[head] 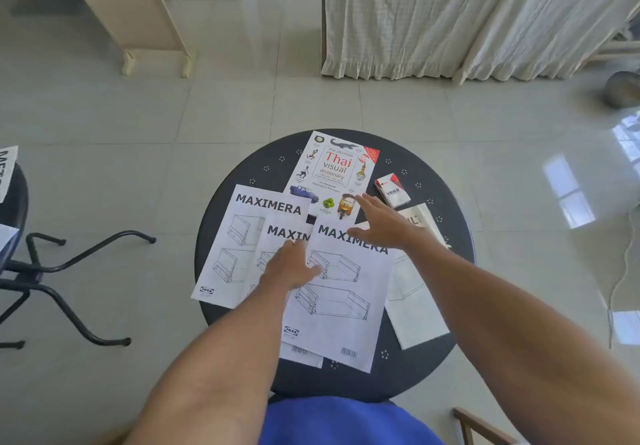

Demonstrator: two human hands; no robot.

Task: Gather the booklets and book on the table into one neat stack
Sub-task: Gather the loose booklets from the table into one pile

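Observation:
On the round dark table (433, 368) lie three white MAXIMERA booklets, fanned and overlapping: the left booklet (235, 236), the middle booklet (277, 233) and the top booklet (343, 306). A Thai visual dictionary book (332, 167) lies at the far side. Another white booklet (415, 299) lies at the right, partly under my right arm. My left hand (294, 268) rests flat where the middle and top booklets meet. My right hand (381, 223) is spread, fingers apart, over the top booklet's upper edge near the book, holding nothing.
A small red and white VESS pack (393, 191) lies on the table right of the book. A black-legged stool (52, 264) with papers stands at the left. A wooden chair corner (478, 424) shows at the bottom right. Curtains hang at the back.

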